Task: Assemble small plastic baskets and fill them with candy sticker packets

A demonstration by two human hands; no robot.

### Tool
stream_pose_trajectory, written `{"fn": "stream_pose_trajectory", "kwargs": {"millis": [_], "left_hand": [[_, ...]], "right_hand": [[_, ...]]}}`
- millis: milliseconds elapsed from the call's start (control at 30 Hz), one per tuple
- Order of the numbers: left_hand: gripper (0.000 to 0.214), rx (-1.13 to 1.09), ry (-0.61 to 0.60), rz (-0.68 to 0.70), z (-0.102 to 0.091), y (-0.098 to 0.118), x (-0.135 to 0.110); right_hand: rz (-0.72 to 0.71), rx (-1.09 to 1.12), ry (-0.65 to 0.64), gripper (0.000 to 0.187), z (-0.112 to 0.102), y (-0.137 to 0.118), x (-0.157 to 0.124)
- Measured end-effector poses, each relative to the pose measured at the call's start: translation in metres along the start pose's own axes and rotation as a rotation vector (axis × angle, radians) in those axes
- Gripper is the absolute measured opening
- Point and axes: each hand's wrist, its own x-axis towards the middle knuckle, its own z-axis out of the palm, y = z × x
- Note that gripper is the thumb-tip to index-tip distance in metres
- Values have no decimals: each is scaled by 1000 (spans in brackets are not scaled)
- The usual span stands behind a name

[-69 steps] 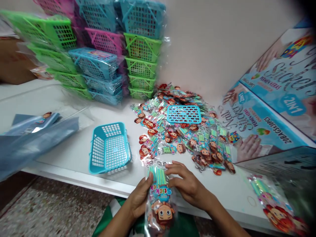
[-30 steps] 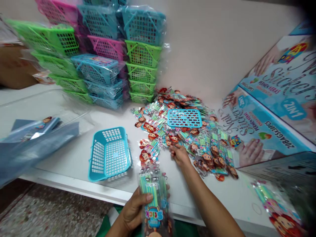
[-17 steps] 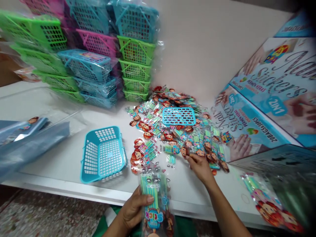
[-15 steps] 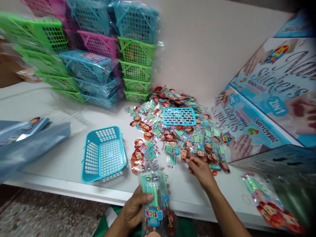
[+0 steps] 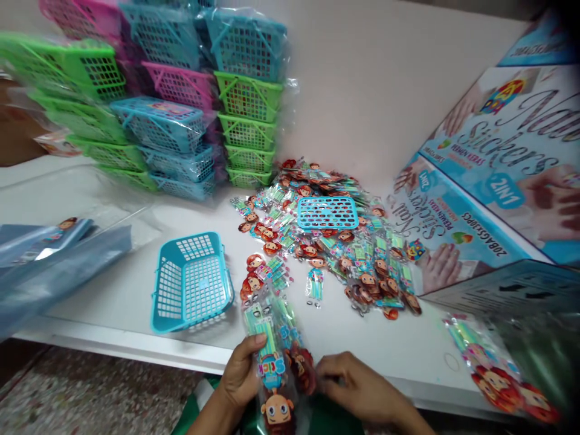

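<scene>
My left hand (image 5: pixel 242 371) grips several stick candy packets (image 5: pixel 270 368), clear with green sticks and a cartoon face, at the front edge of the table. My right hand (image 5: pixel 357 386) is just right of them, fingers curled in at the edge of a brown-haired packet (image 5: pixel 302 367); its fingertips are partly hidden. A single packet (image 5: pixel 316 283) lies ahead of my hands, in front of a large heap of similar packets (image 5: pixel 326 244). To the left, an unfilled blue basket (image 5: pixel 193 284) stands on the table.
A blue perforated lid (image 5: pixel 327 213) lies on the heap. Bagged green, pink and blue baskets (image 5: pixel 249 96) are stacked at the back left. Nail sticker boxes (image 5: pixel 493 175) stand at the right. Plastic bags (image 5: pixel 67 272) lie at the left, and red-haired packets (image 5: pixel 502 374) at the right front.
My right hand has come back from the heap to the packets in my left hand; the brown-faced packet it pinched has left the heap. The left-hand packets have shifted slightly left.
</scene>
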Motion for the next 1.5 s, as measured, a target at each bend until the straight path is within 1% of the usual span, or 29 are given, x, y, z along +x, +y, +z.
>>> {"fn": "stream_pose_trajectory", "kwargs": {"millis": [33, 133, 167, 200, 267, 333, 400, 467, 533, 600, 633, 767, 867, 933, 967, 1033, 1100, 1167, 1200, 1267, 1300, 1333, 1367, 1433, 1467, 1500], "left_hand": [[24, 20, 3, 2, 0, 2, -2], [22, 81, -22, 24, 2, 3, -8], [22, 102, -36, 33, 3, 2, -10], [22, 121, -50, 41, 5, 0, -12], [26, 145, -73, 50, 7, -2, -14], [31, 157, -98, 49, 9, -4, -14], [35, 169, -115, 41, 10, -3, -14], [37, 181, -118, 37, 10, -2, -14], [40, 184, -109, 32, 10, -1, -13], [40, 179, -107, 16, 9, -2, -12], [41, 175, -109, 7, 9, -3, -11], [43, 175, -134, -33, 7, -11, -11], [44, 171, -143, -44, 9, -14, -14], [44, 158, -130, -28, 10, -15, -15], [43, 147, -119, -19, 11, -15, -15], [41, 128, -88, 3, 12, -16, -15], [40, 119, -49, 23, 13, -18, -13], [40, 119, -16, 25, 11, -19, -11], [39, 117, -4, 24, 10, -18, -11], [36, 102, 18, 21, 6, -15, -12], [34, 95, 29, 21, 4, -11, -13], [32, 91, 39, 25, 3, -7, -14], [31, 91, 44, 32, 1, -3, -16], [33, 109, 27, 50, 1, 4, -21], [34, 126, 6, 63, 1, 7, -24], [37, 145, -17, 69, 1, 8, -27]], "right_hand": [[-2, -149, 35, 29, -10, 5, 5], [11, -708, 299, 52, -48, 24, 32], [-7, -880, 319, 56, -60, 30, 44], [-47, -1018, 299, 55, -71, 35, 56], [-162, -1188, 205, 44, -86, 41, 77], [-269, -1260, 134, 29, -92, 42, 91], [-309, -1277, 115, 21, -88, 42, 94], [-296, -1263, 144, 21, -78, 43, 90], [-264, -1244, 198, 30, -68, 44, 82], [-243, -1244, 218, 35, -62, 44, 75], [-239, -1251, 213, 33, -61, 42, 73], [-235, -1273, 183, 14, -63, 33, 75], [-145, -1264, 186, 13, -58, 30, 75], [-32, -1205, 268, 17, -45, 29, 70], [22, -1124, 328, 19, -35, 27, 65], [104, -864, 428, 20, -11, 20, 52], [118, -591, 468, 17, 11, 8, 37], [89, -383, 456, 13, 24, -5, 25], [71, -274, 407, 13, 25, -11, 21], [63, 1, 247, 19, 19, -19, 19], [79, 145, 191, 24, 13, -19, 23], [112, 271, 177, 30, 7, -18, 30], [166, 367, 206, 35, 2, -16, 41], [304, 455, 321, 40, -3, -8, 72], [372, 461, 341, 39, -2, -4, 90], [404, 455, 336, 37, 0, -1, 110]]}}
